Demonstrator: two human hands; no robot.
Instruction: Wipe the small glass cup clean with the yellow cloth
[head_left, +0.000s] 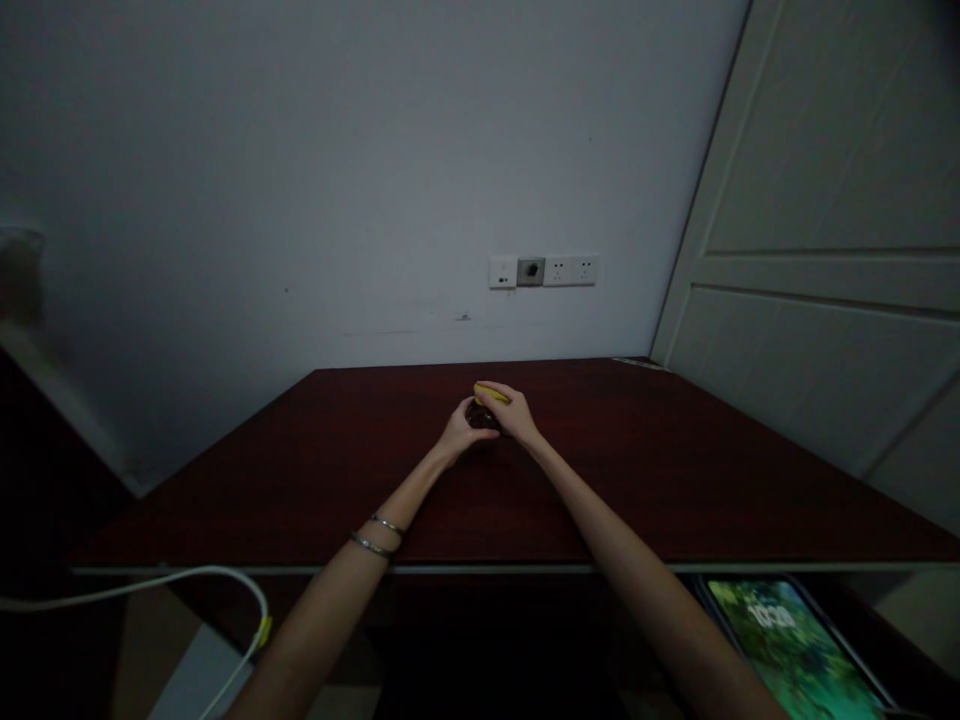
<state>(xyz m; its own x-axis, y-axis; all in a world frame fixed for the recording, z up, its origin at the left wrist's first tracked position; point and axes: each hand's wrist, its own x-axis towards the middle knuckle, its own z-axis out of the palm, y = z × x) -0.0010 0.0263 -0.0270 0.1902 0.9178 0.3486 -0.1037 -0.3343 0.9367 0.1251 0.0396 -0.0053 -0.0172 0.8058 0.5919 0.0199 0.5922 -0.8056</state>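
Both my arms reach forward over a dark red-brown table point(675, 470). My left hand point(461, 430) and my right hand point(514, 412) meet near the table's far middle. Their fingers are wrapped around a small dark object point(480, 416) with a yellow top point(491, 393). The right hand's fingers lie over the yellow part, and the left hand cups the dark part from the left. What the object is I cannot make out. Two thin metal bangles point(379, 535) sit on my left forearm.
A white wall with a strip of power sockets point(544, 271) stands behind the table. A pale panelled door point(825, 250) is at the right. A lit phone screen point(795, 645) lies below the table's front edge at the right. A white cable point(187, 580) curves at lower left.
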